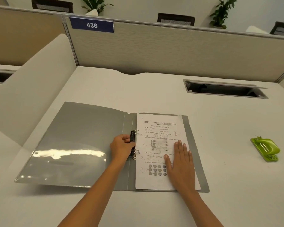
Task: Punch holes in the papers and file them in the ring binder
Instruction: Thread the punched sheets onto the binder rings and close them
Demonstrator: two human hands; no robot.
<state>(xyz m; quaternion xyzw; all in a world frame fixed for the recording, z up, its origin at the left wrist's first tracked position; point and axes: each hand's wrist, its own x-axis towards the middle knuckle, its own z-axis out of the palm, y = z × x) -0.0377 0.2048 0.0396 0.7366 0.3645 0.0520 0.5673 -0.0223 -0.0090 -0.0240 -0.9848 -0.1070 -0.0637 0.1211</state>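
Observation:
A grey ring binder [75,141] lies open flat on the white desk. Its black ring mechanism [132,145] runs along the spine, with two metal rings standing through the paper's left edge. Printed worksheet papers [154,181] with red marks rest on the binder's right half. My left hand [121,147] grips the black mechanism between thumb and fingers. My right hand [181,163] lies flat, fingers spread, pressing on the papers. A green hole punch [266,149] sits on the desk far to the right, apart from both hands.
A recessed cable tray [225,89] with a raised lid opens in the desk at the back right. A beige partition [170,49] with a "436" sign walls the far side. A curved white divider [31,89] rises on the left.

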